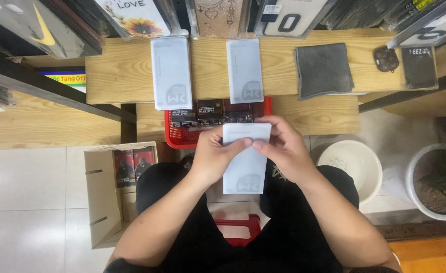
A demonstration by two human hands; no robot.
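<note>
Both hands hold one white flat packet (245, 164) above our lap. Our left hand (214, 154) closes on its left edge; our right hand (283, 149) pinches its upper right corner with curled fingers. Two similar white packets (171, 73) (244, 71) lie on the wooden bench (116, 76), beside a grey cloth (323, 70), behind a red basket (180, 134). A cardboard box (101, 194) stands on the floor at left.
</note>
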